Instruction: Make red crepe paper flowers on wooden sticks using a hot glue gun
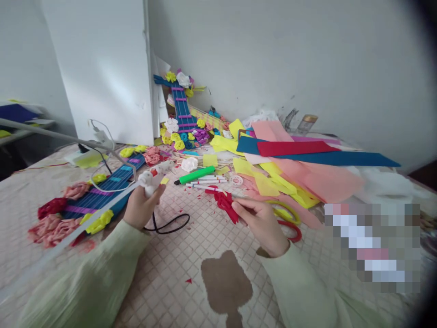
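In my left hand (139, 202) is a white hot glue gun (150, 177), its nozzle pointing right and away from me. A long translucent glue stick (80, 234) runs from its rear toward the lower left. My right hand (259, 223) pinches a red crumpled paper flower (225, 205) between thumb and fingers, above the table. The glue gun and the flower are apart. Just beyond the flower lie several white markers (208, 180) and a green tool with a black end (196, 175). Beside my right hand, the yellow and red handles of scissors (292, 212) show.
A blue guitar-shaped craft (116, 184) with paper flowers lies at left; another (180, 105) leans at the back. Strips of coloured paper (314, 152) pile up at right. A white power strip (83, 157) and cables sit at left. The tablecloth has a brown torn patch (225, 282).
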A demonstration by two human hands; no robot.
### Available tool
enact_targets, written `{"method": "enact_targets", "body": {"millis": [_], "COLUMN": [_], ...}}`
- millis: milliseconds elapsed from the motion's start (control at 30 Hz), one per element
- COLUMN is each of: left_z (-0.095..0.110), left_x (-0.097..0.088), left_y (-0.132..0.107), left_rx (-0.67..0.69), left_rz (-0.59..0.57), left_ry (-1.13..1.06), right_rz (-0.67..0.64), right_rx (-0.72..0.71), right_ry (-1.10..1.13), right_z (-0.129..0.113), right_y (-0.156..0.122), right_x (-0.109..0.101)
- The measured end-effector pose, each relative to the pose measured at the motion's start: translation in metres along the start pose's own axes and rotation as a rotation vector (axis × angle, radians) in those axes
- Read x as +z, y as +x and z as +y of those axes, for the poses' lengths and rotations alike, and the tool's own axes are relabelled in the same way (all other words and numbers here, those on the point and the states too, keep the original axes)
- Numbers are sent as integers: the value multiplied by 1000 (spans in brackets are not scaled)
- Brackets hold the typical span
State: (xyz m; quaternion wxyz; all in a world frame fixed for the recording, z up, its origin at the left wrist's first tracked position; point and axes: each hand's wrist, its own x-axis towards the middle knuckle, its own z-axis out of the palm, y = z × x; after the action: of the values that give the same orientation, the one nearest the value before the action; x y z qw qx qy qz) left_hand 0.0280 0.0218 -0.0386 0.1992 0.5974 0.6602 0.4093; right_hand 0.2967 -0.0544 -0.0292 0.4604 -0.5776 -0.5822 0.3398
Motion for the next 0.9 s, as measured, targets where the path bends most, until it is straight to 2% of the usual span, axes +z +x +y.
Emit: {"method": "enact_targets", "body": {"millis": [133, 267, 367, 467, 800, 900], "left_z": [-19, -34, -39, -38, -35, -30], "left_x": [3, 16, 24, 23, 7, -6], "left_y": [40, 58, 59, 56, 48, 41], "left_rx": [-6, 27, 54, 76, 188, 202], "left_rz": [57, -6, -41, -61, -123, -127], "left_ry": [238, 383, 452, 505, 637, 685], "right_rz": [-14, -17, -12, -12, -34, -37], "right_rx": [-29, -35, -44, -53, -73, -79], "right_ry": [5, 10, 10, 9, 17, 25], "right_z": [-2, -2, -2, -3, -3, -3], "right_y": [-1, -1, 0, -1, -2, -2], "right_x": [0, 0, 0, -1, 0, 0]}}
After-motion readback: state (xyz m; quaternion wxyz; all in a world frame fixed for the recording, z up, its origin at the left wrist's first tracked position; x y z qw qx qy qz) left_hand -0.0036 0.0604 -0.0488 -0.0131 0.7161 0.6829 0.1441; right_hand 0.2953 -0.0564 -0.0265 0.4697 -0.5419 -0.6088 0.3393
